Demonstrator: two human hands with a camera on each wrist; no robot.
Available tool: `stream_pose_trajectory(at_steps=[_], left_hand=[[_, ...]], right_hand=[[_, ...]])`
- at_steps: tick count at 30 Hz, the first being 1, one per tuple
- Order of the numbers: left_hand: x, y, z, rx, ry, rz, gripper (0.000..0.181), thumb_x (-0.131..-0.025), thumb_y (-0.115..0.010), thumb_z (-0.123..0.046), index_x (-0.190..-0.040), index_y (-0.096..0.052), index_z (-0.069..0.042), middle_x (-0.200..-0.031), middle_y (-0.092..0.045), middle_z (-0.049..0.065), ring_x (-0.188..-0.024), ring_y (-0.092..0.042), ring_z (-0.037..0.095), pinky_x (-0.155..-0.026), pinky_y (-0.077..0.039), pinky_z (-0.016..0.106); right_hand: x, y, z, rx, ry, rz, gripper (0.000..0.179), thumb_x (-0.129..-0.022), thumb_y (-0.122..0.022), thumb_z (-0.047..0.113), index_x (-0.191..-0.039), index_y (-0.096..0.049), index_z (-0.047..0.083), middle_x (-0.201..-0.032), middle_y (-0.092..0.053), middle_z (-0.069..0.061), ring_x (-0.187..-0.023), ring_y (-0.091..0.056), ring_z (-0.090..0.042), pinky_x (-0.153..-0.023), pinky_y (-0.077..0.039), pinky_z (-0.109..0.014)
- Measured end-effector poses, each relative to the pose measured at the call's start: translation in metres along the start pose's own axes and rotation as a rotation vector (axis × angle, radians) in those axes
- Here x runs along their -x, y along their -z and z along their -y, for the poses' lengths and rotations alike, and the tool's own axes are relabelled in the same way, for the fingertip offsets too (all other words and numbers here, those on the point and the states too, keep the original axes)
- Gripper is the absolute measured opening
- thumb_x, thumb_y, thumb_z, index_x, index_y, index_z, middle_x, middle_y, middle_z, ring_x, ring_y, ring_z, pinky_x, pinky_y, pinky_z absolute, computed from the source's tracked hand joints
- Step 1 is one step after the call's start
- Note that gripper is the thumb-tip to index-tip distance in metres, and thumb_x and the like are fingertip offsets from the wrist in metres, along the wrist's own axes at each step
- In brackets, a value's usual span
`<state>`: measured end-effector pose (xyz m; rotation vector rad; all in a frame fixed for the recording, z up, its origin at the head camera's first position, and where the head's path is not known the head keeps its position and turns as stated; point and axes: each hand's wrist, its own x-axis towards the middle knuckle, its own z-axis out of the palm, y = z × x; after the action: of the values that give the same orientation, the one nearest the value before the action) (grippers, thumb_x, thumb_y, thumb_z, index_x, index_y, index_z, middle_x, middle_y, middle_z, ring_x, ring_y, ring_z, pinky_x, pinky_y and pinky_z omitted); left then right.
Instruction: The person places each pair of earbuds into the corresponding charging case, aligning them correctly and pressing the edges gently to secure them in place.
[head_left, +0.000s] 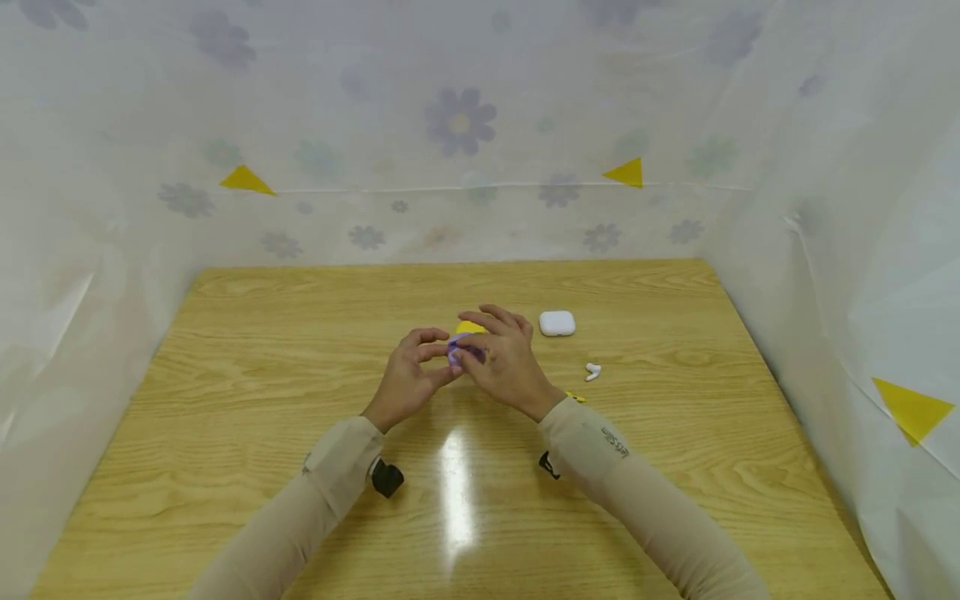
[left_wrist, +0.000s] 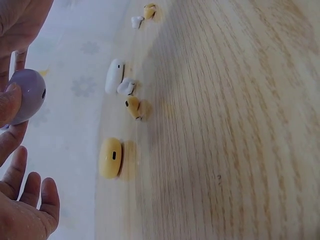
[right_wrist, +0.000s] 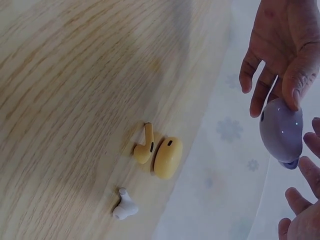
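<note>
A purple earbud case (head_left: pixel 453 357) is held up between the two hands over the middle of the table. My left hand (head_left: pixel 412 375) grips its left side; in the right wrist view the left thumb (right_wrist: pixel 295 82) lies on the shell. From the right, my right hand (head_left: pixel 510 367) holds the same case with thumb and forefinger, its other fingers raised. A small dark slot marks the purple case (left_wrist: pixel 32 95) in the left wrist view, and a darker blue piece pokes out at one end in the right wrist view. Behind the hands stands a yellow earbud case (left_wrist: pixel 110 159), partly hidden in the head view.
A white earbud case (head_left: pixel 557 323) lies right of the hands. Near it are a white earbud (head_left: pixel 592 372) and a yellow earbud (head_left: pixel 576 397) by the right wrist. Another yellow earbud (left_wrist: pixel 132 106) shows in the left wrist view. Pale flowered sheeting (head_left: pixel 461 225) encloses the wooden table (head_left: pixel 300 333).
</note>
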<state>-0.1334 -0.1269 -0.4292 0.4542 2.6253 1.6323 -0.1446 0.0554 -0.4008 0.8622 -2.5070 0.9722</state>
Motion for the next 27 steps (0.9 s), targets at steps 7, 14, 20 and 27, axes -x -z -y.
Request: stream_pose_trajectory(at_steps=[7,14,20,27], left_hand=[[-0.001,0.000,0.001,0.029,0.023,-0.010,0.026,-0.084,-0.073,-0.013,-0.106,-0.071,0.000,-0.129,-0.052,0.014,-0.127,-0.046,0.034,-0.099,-0.046,0.056],[-0.003,0.000,0.004,0.065,0.052,-0.003,0.028,-0.084,-0.073,-0.013,-0.107,-0.070,0.002,-0.130,-0.051,0.013,-0.129,-0.044,0.036,-0.101,-0.044,0.057],[-0.004,-0.002,0.004,0.062,0.048,-0.001,0.026,-0.084,-0.073,-0.011,-0.107,-0.070,0.001,-0.130,-0.052,0.013,-0.128,-0.044,0.036,-0.101,-0.044,0.056],[-0.007,-0.006,0.003,0.031,0.043,0.005,0.025,-0.083,-0.073,-0.010,-0.106,-0.071,0.001,-0.128,-0.053,0.012,-0.127,-0.046,0.032,-0.101,-0.045,0.054]], right_hand=[[0.001,0.010,-0.010,-0.018,-0.033,0.020,0.037,-0.086,-0.065,0.016,-0.120,-0.064,0.003,-0.136,-0.055,-0.014,-0.131,-0.045,-0.033,-0.104,-0.029,-0.060],[0.009,0.015,-0.024,0.055,-0.142,0.251,0.079,-0.082,-0.070,0.034,-0.147,-0.034,0.009,-0.154,-0.030,-0.014,-0.141,-0.027,-0.040,-0.108,-0.021,-0.066],[0.016,0.006,-0.033,0.083,-0.092,0.248,0.088,-0.075,-0.080,0.038,-0.146,-0.036,0.008,-0.153,-0.032,-0.018,-0.140,-0.030,-0.042,-0.107,-0.023,-0.066],[0.018,0.002,-0.037,0.101,-0.012,0.160,0.072,-0.075,-0.081,0.032,-0.137,-0.051,0.011,-0.148,-0.040,-0.017,-0.136,-0.036,-0.042,-0.104,-0.028,-0.065]])
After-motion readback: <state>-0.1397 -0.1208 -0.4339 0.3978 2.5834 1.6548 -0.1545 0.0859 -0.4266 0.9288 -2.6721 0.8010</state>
